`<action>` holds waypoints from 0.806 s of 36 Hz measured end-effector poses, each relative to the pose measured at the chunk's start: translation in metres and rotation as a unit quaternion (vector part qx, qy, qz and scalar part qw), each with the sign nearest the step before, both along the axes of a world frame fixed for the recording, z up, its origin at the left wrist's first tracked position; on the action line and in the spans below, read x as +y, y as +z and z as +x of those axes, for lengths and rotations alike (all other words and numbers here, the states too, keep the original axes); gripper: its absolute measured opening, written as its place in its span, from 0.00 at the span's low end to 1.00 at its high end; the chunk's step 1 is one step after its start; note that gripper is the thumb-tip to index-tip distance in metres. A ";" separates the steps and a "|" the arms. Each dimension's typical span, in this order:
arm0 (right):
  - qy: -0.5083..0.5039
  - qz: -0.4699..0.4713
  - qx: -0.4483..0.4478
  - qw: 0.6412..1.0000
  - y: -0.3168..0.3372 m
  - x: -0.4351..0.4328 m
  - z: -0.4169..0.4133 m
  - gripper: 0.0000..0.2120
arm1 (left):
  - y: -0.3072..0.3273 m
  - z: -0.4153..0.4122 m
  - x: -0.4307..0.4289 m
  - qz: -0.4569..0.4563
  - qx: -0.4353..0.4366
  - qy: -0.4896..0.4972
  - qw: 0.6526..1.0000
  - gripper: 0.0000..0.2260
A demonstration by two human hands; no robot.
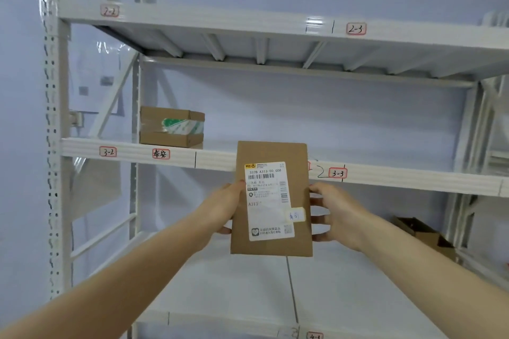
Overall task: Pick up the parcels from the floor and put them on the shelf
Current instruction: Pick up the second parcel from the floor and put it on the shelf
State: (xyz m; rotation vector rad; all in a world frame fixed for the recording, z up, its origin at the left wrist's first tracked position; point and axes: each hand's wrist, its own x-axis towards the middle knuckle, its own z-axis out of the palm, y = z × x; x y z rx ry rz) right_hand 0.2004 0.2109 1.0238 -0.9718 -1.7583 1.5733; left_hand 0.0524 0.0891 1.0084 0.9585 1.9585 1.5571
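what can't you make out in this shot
Head view:
- Parcel: back face hidden; small label print too fine to read.
- Left hand and right hand: fingertips hidden behind the parcel.
- Tag beside 3-3: covered by the parcel.
- Box, lower right: partly cut off by the right arm.

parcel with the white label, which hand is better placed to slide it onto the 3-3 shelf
Right, probably. The right hand grips the parcel on the side beside the 3-3 tag; the left hand holds the far side.
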 end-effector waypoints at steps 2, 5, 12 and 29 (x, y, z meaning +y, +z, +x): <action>0.000 0.008 0.001 1.000 0.008 0.001 0.002 0.12 | 0.007 0.005 0.001 0.009 0.004 -0.002 1.000 0.19; -0.006 0.016 0.010 1.000 0.019 0.004 0.005 0.10 | 0.017 0.011 0.003 0.020 0.014 0.000 1.000 0.17; 0.001 0.035 0.022 0.999 0.031 0.018 0.013 0.10 | 0.032 0.021 0.015 0.037 0.014 0.017 0.999 0.17; 0.015 0.094 0.053 0.994 0.075 0.056 -0.002 0.10 | 0.079 -0.001 0.044 0.077 0.076 0.000 0.994 0.18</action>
